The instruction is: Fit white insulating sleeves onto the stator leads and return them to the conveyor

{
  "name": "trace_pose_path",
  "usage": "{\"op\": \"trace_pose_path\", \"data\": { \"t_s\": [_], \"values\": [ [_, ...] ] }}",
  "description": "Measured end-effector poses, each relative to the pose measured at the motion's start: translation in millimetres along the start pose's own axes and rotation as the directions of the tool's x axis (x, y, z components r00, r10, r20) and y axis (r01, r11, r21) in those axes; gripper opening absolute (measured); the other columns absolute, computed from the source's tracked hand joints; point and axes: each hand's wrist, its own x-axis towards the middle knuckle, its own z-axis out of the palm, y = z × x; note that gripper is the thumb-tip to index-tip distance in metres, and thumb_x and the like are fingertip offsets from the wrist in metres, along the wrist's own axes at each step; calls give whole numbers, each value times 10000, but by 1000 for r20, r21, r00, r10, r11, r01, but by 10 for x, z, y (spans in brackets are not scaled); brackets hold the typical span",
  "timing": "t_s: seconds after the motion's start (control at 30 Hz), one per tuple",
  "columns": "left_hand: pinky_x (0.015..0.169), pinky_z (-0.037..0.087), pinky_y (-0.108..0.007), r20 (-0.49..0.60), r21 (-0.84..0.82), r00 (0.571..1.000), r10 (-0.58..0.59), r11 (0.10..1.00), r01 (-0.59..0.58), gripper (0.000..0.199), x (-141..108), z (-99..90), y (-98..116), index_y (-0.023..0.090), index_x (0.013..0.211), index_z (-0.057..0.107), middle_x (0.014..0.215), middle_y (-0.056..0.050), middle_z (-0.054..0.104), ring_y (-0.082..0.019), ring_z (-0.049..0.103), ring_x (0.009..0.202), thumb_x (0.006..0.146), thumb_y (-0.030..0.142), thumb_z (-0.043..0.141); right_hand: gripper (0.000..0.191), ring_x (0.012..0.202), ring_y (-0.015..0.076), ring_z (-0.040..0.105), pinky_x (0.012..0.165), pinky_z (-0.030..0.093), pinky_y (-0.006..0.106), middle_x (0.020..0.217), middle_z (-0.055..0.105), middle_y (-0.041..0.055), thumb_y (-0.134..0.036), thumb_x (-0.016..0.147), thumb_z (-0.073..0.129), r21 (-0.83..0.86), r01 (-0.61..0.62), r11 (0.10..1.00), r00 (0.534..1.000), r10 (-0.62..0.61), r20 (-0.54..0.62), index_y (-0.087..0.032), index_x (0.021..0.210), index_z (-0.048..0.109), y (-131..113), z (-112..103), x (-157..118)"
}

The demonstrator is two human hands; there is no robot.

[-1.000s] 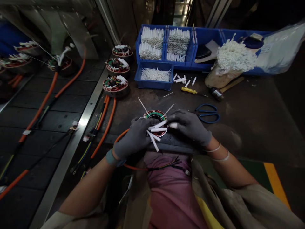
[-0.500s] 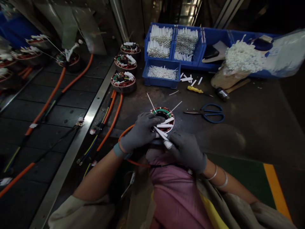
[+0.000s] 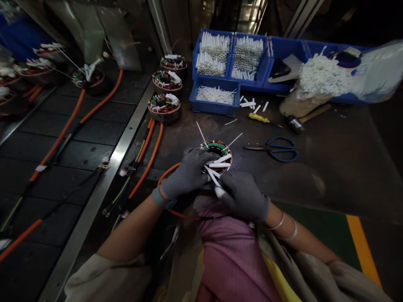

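Observation:
A ring-shaped motor stator (image 3: 228, 147) with copper windings and a green inner band lies on the bench in front of me. Two thin white ties stick up from its far side. White sleeves (image 3: 224, 158) lie across its near right part. My left hand (image 3: 189, 173), in a grey glove, is closed over the stator's near left edge, its fingertips partly hidden. My right hand (image 3: 242, 193), also gloved, pinches a white sleeve (image 3: 219, 191) at the stator's near edge. An orange cable (image 3: 168, 169) runs behind my left wrist.
Blue bins of white tubes (image 3: 215, 48) stand at the back, with a small blue tray of ties (image 3: 215, 95) before them. Scissors (image 3: 282, 149), a yellow-handled tool (image 3: 258, 118) and a bag of white pieces (image 3: 324, 77) lie to the right. Several stators (image 3: 165, 107) stand left.
My right hand has shifted slightly left and up, and the white sleeve in it now points more steeply. The left hand stays on the stator. The whole view has shifted slightly.

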Motion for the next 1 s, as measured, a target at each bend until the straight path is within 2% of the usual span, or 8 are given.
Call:
{"op": "trace_pose_path", "data": {
  "t_s": [0.17,0.3,0.43,0.6,0.77,0.9,1.0],
  "values": [
    [1147,425,-494,43,-46,998,50,998,-48,514,-18,-111,-25,230,1402,670,1346,-117,705,-315,623,1286,897,318,713,234,639,167,463,629,259,325,757,642,36,-316,984,501,68,24,997,999,-26,25,-195,800,580,83,133,54],
    [1093,475,-461,54,-103,997,57,993,-51,396,5,-155,-72,262,1334,740,1253,-100,739,-281,668,1194,948,334,695,312,691,179,533,658,306,320,830,694,57,-341,1060,457,88,56,995,998,-58,16,-186,846,622,153,110,-27],
    [1041,496,-420,43,-155,996,83,985,-75,312,32,-155,-107,260,1245,790,1176,-88,760,-252,695,1118,955,343,710,343,762,192,620,690,361,307,887,740,66,-384,1092,478,131,-43,990,997,50,-53,-181,927,699,289,89,-103],
    [1038,469,-426,85,-95,994,70,994,-61,343,51,-167,-66,241,1217,792,1187,-86,756,-269,674,1137,939,430,729,360,715,186,625,664,354,308,835,749,53,-406,1085,510,108,-108,988,980,125,-156,-192,911,741,361,113,-86],
    [982,458,-403,29,-63,998,-56,996,58,264,76,-114,19,226,1019,809,1014,-58,762,-233,668,1007,957,454,690,294,676,171,605,649,355,306,821,750,40,-347,1062,544,110,-96,989,976,115,-186,-197,899,737,215,50,-102],
    [951,440,-403,-8,-59,999,-47,997,46,273,71,-60,34,231,1012,806,998,-56,765,-228,673,990,964,469,680,344,665,175,585,639,338,314,765,719,46,-360,1068,526,37,-70,997,977,76,-199,-202,823,707,276,31,-71],
    [945,428,-413,-44,-34,999,-16,999,14,248,59,-44,33,236,975,809,976,-54,765,-230,681,982,966,448,683,356,705,188,605,650,354,309,799,722,54,-418,1076,529,66,-101,993,976,111,-187,-203,855,707,423,49,-17]
  ]
}}
